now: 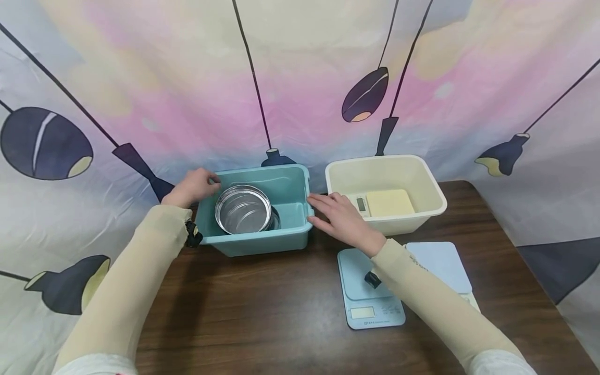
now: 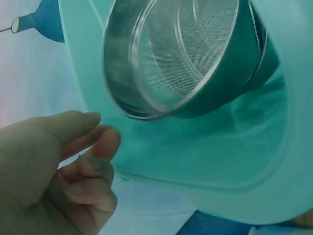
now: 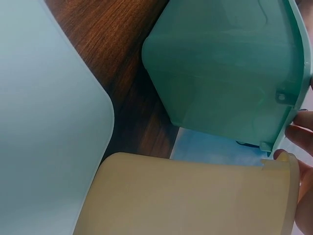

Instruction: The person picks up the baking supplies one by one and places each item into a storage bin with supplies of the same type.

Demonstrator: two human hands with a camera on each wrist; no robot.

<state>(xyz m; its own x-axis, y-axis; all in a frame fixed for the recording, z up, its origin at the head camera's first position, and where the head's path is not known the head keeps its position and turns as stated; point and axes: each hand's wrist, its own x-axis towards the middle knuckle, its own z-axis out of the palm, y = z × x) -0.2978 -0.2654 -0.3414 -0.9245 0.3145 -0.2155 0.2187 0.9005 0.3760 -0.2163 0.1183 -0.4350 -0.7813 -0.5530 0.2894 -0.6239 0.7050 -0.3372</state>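
Note:
A teal plastic bin sits near the back of the table. Inside its left half lie round stainless steel mesh sieves, apparently stacked and leaning. My left hand is at the bin's far left corner. Its fingers are loosely bent beside the sieve rim, with nothing held between them. Across the bin, my right hand stretches its fingers to the right rim, the fingertips at the edge. The right wrist view shows only part of that hand, beside the cream bin's rim.
Right of the teal bin stands a cream bin holding a pale yellow kitchen scale. In front of it are a light blue scale and another scale, partly under my right forearm. A patterned curtain hangs behind the table.

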